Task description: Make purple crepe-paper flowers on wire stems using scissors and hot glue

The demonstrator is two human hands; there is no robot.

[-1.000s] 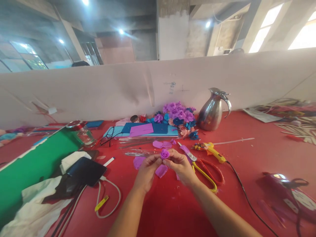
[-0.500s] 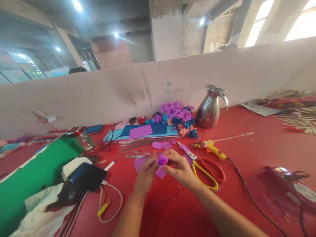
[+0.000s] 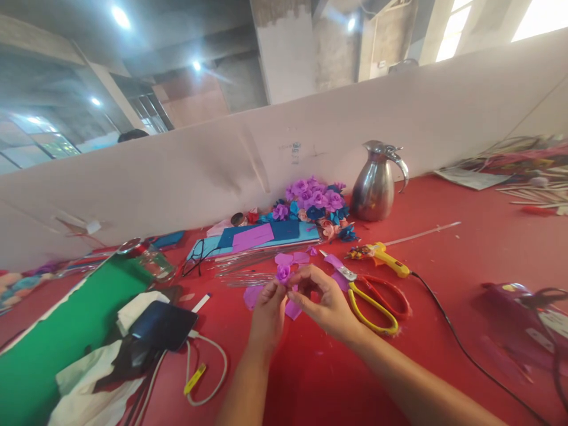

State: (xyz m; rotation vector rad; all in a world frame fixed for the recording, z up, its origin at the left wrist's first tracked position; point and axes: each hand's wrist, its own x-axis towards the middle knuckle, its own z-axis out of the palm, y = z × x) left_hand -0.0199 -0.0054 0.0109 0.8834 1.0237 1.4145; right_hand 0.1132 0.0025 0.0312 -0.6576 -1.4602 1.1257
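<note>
A small purple paper rose [image 3: 283,273] is held above the red table, its bloom tilted toward me. My left hand [image 3: 269,302] pinches it from below, hiding its base. At its right side is my right hand [image 3: 326,300], with thumb and forefinger curled in a ring and the tips at the lower petals. Loose purple petals [image 3: 293,310] lie under and behind the hands. Just right of my right hand rest scissors [image 3: 370,296] with one red and one yellow handle. A yellow glue gun [image 3: 390,260] lies beyond them, its cord running toward the front right.
Finished paper flowers [image 3: 317,198] are heaped by the partition, beside a metal jug [image 3: 375,186]. Thin wires [image 3: 244,277] and coloured sheets [image 3: 252,238] lie behind the hands. To the left are a phone [image 3: 164,325] with a cable, a glass jar [image 3: 153,263] and a green board [image 3: 66,319].
The rose has moved slightly up and left and now stands above my left fingertips. My right fingers have shifted from around the bloom to its lower right side. The camera view has tilted slightly.
</note>
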